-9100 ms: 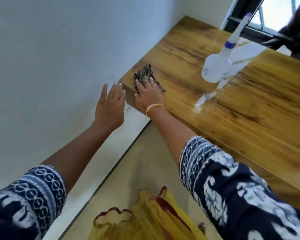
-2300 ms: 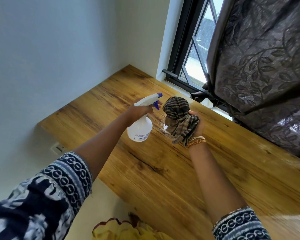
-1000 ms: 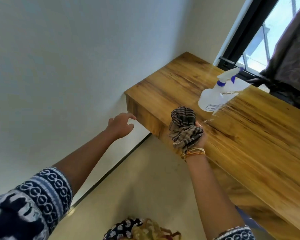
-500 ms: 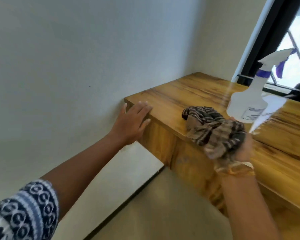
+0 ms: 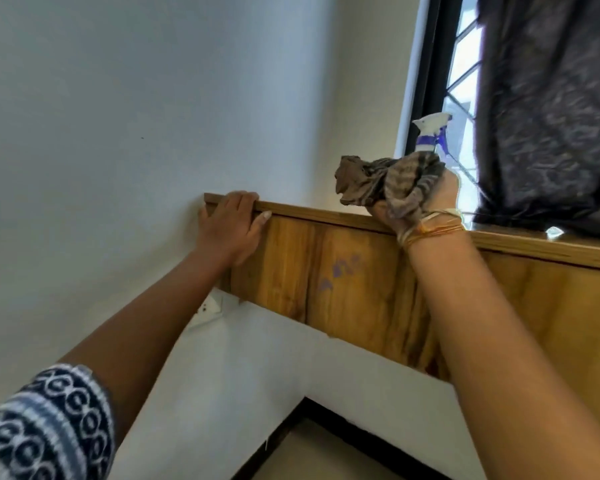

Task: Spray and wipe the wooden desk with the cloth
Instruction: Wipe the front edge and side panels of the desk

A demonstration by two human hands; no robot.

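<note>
Cloth (image 5: 388, 181), striped brown, bunched in right hand (image 5: 416, 206) fingers; left hand (image 5: 231, 226) fingers curl over desk (image 5: 326, 271) edge.

Bunched striped cloth (image 5: 388, 183) above wooden desk (image 5: 343, 271) edge; spray bottle (image 5: 430, 133) behind.

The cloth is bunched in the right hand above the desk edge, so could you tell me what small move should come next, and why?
Probably lower the cloth onto the side panel and wipe there. The purple marks show on it, the right hand holds the cloth just above, and the left hand grips the desk corner.
</note>
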